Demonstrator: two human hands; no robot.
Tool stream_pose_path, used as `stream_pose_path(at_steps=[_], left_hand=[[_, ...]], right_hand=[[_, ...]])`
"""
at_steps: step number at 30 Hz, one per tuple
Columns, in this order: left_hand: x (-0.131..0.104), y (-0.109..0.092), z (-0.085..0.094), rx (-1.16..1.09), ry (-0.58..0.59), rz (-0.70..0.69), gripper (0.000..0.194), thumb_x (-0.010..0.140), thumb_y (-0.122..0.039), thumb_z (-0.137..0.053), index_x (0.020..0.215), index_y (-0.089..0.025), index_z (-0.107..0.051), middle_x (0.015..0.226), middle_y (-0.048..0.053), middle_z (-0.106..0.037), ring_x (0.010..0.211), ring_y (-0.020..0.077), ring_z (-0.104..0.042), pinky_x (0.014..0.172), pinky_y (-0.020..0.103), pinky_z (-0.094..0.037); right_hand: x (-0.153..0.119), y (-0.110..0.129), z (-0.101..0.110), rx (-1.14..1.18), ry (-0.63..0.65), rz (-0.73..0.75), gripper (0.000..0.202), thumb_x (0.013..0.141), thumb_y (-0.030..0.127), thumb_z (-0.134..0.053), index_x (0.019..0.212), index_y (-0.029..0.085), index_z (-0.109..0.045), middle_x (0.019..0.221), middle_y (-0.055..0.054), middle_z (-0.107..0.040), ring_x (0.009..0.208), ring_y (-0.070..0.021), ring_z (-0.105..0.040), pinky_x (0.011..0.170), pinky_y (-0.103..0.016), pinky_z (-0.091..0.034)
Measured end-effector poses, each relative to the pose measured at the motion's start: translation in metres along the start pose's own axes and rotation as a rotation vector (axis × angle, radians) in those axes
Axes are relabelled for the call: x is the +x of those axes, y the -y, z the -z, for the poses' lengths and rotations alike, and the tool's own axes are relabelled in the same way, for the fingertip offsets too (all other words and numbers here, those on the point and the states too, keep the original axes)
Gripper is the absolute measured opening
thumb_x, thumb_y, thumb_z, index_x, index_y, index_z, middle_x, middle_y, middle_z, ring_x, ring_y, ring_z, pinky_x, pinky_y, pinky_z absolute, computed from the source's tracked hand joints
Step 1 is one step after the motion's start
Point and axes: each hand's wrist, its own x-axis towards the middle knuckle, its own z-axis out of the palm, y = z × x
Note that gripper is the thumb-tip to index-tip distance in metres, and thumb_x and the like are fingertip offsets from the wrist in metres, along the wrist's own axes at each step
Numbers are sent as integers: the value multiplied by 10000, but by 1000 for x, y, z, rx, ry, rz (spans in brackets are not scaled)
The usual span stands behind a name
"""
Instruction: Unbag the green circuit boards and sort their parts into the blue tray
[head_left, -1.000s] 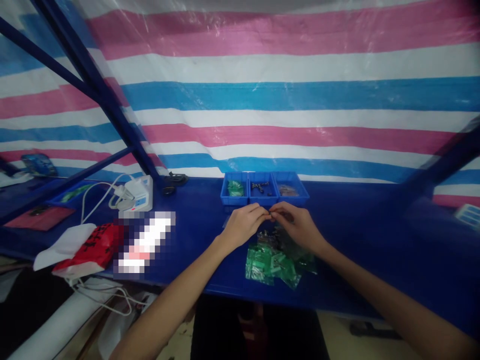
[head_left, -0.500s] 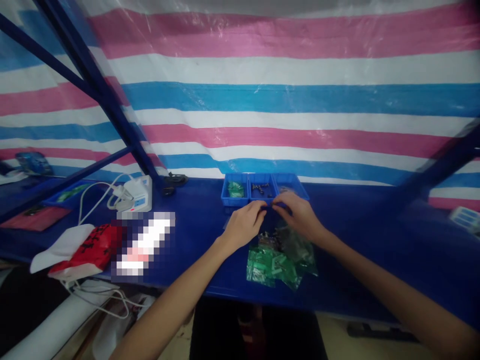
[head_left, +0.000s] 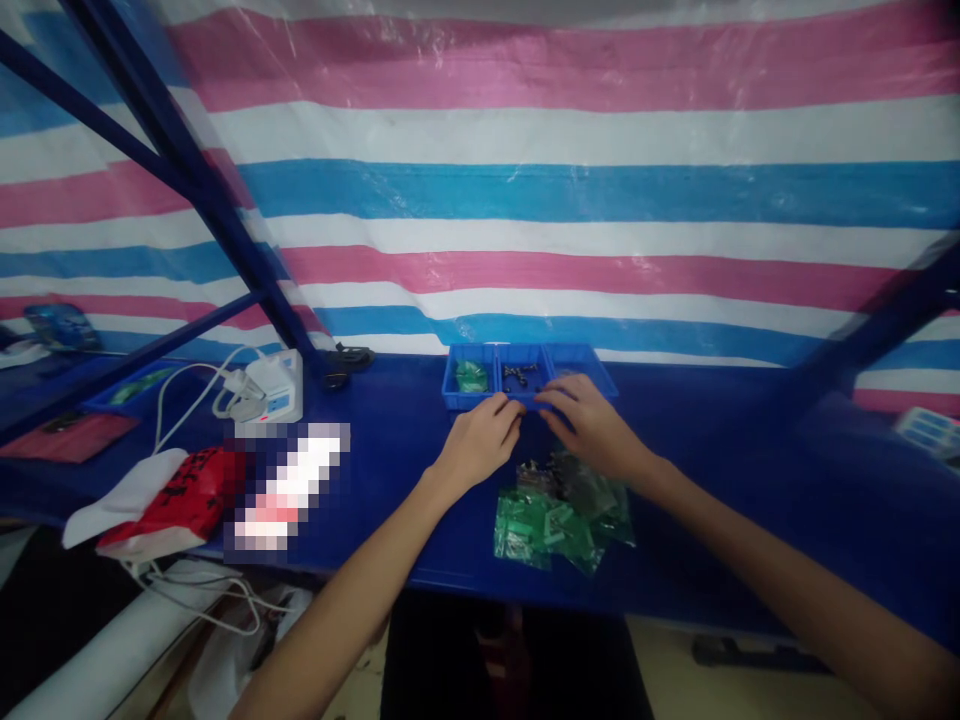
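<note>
My left hand (head_left: 484, 438) is closed in a pinch just in front of the blue bins, its fingertips near the middle one. Opposite it, my right hand (head_left: 592, 428) has bent fingers with thumb and forefinger close together. Anything in either hand is too small or hidden to make out. The left bin (head_left: 469, 403) contains a green packet (head_left: 471, 376), and the middle bin holds small dark metal parts (head_left: 520, 376). My right hand partly covers the right bin (head_left: 581, 358). Below my hands lie green plastic packets (head_left: 551, 530), small metal pieces (head_left: 536, 480) and a clear bag (head_left: 596, 490).
On the left of the blue table (head_left: 720, 440) are a white power strip (head_left: 285, 385) with cables, a red and white bag (head_left: 191, 500) and a blurred-out bright object (head_left: 292, 490). A dark cable (head_left: 349, 360) lies behind. Blue frame bars (head_left: 232, 240) and a striped sheet (head_left: 562, 190) stand around.
My hands have moved slightly apart, the left one a little to the left. More of the middle bin's front shows between them. The packets and bins stay in place.
</note>
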Motion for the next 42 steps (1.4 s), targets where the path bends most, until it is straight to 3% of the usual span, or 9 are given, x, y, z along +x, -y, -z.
stream_pose_path(at_steps=[6,14,21,28,33,42], left_hand=[[-1,16,5,62,-2,1,170,990,-197,-468,1102,-181,-595,1005,65,-613,950,205,-620,721,285,-529],[-1,12,11,-271,301,-49,128,918,-261,-609,1010,-210,-681,876,14,-643,779,155,-608,674,258,-460],[0,8,3,-318,375,-60,178,949,-320,-605,1056,-233,-717,952,24,-659,799,156,-623,673,262,-439],[-2,5,3,-246,366,-82,183,972,-315,-564,1056,-251,-714,979,20,-663,805,158,-641,670,270,-449],[-2,1,4,-130,293,-84,211,999,-302,-502,1118,-223,-658,996,27,-661,840,168,-643,644,265,-458],[1,-2,3,-26,232,-108,237,1017,-265,-448,1134,-199,-644,992,45,-646,893,174,-641,689,260,-491]], right_hand=[[-31,7,-1,140,166,-5,204,972,233,-525,1036,204,-716,1040,-115,-675,999,-274,-580,875,-449,-498],[-33,5,3,121,266,4,211,977,238,-528,1042,186,-722,1101,-113,-669,1041,-273,-569,905,-451,-476],[-34,0,1,22,301,-42,202,964,230,-540,1016,170,-726,1039,-122,-681,997,-280,-584,893,-443,-472],[-40,-11,2,-173,318,-211,233,970,251,-515,1047,157,-714,1001,-125,-673,926,-283,-568,826,-398,-459],[-44,-18,3,-338,354,-316,244,970,244,-483,1022,163,-706,947,-136,-661,883,-289,-579,777,-386,-430],[-45,-35,-5,-160,389,-340,171,947,224,-497,960,184,-663,919,-95,-667,866,-241,-618,778,-334,-416]])
